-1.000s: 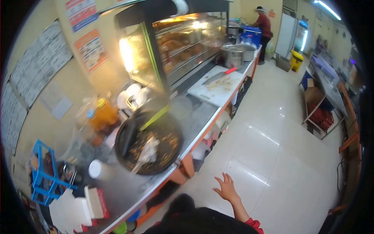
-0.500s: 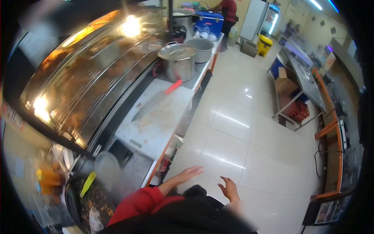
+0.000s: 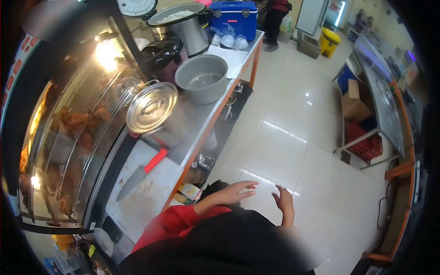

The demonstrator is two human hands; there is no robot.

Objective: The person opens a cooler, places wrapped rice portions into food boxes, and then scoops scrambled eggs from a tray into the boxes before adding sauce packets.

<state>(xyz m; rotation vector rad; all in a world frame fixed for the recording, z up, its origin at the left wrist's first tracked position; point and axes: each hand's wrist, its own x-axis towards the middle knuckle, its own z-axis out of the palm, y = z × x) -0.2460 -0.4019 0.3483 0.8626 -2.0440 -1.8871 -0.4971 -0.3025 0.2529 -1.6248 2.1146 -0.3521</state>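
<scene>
My left hand (image 3: 236, 192) is raised in front of my body, fingers stretched and apart, holding nothing. Opposite it, my right hand (image 3: 285, 201) hangs over the floor, also empty with its fingers spread. Neither touches anything. To the left, a white cutting board (image 3: 158, 190) lies on the counter, stained with crumbs. On it rests a knife (image 3: 133, 182) with a red handle. Just beyond the board stands a steel pot with a shiny lid (image 3: 152, 107). An uncovered grey pot (image 3: 201, 80) sits behind that one.
A lit glass display case (image 3: 68, 151) with browned food lines the left. Farther along the counter are a large open rice cooker (image 3: 183, 27) and a blue cooler box (image 3: 233, 18). A person (image 3: 273, 20) stands beyond. A metal table (image 3: 380, 101) and yellow bin (image 3: 329, 42) are right.
My view has moved forward along the counter, so the pots, cooler and board appear nearer. Both hands stay raised, empty and apart; the knife still lies on the board.
</scene>
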